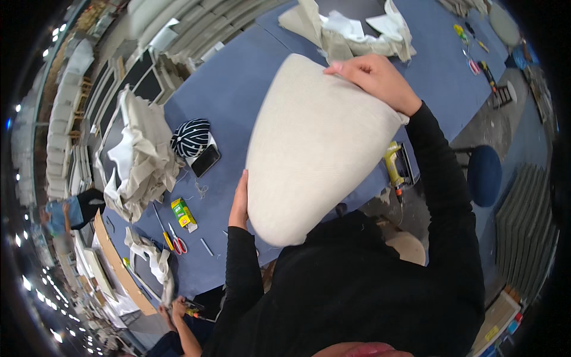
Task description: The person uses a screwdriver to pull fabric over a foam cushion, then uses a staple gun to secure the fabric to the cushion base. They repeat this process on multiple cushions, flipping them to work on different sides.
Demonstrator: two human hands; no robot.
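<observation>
A beige fabric-covered chair cushion [315, 149], rounded and tapered, is held up over the blue work table [238, 83]. My right hand [377, 77] is closed on its upper right edge, thumb on the fabric and the other fingers partly hidden. Against the lower left edge, my left hand [239, 202] supports the cushion, its fingers mostly out of sight behind it. The fabric face is smooth and turned up toward me. Just to the right of the cushion, a yellow staple gun [392, 163] lies at the table's near edge.
Left on the table are a striped cap [191, 137], a phone [206, 161], a yellow-green box [184, 214] and scissors [177, 243]. Partly covered panels [134, 157] lie beyond them; another [357, 41] sits at the far side. Another person's hands [175, 309] work at lower left.
</observation>
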